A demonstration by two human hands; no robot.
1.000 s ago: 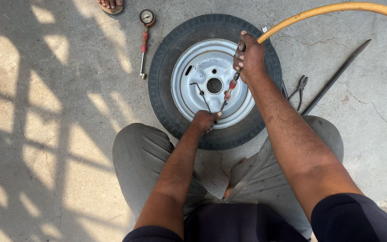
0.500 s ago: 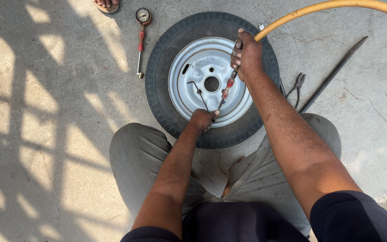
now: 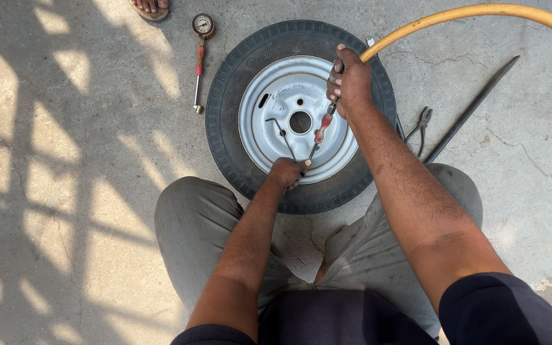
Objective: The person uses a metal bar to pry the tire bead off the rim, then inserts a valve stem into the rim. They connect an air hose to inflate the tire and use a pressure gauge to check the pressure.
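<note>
Near edge of floor: grey trouser knees (image 3: 193, 230) bent, spread either side of tyre; dark sleeves at bottom.
Left hand (image 3: 287, 172): on near rim of wheel, fingers closed together around lower end of thin metal tool; exact grip on tip hidden, cannot tell what sits under palm.
Inflator tool (image 3: 321, 128): slim rod with red section, runs diagonally from left hand up to right hand, over wheel face.
Wheel (image 3: 289, 96): pale steel rim, lying flat, centre hole and small bolt holes visible; thin bent wire piece resting on face left of hub.
Tyre (image 3: 225, 128): black, mounted around rim, flat on concrete floor (image 3: 65, 160), directly ahead of knees.
Right hand (image 3: 351, 83): over far-right part of rim, fingers clamped on upper end of tool where hose joins.
Yellow hose (image 3: 480, 11): arcs from right hand to far-right corner, out of view.
Pliers (image 3: 421, 124): on floor just right of tyre.
Long dark bar (image 3: 474, 105): on floor right of pliers, angled toward far right.
Pressure gauge (image 3: 202, 29): round dial, red-handled stem, on floor far left of tyre.
Far edge: sandalled foot (image 3: 150, 6) of another person, well apart from tyre.
</note>
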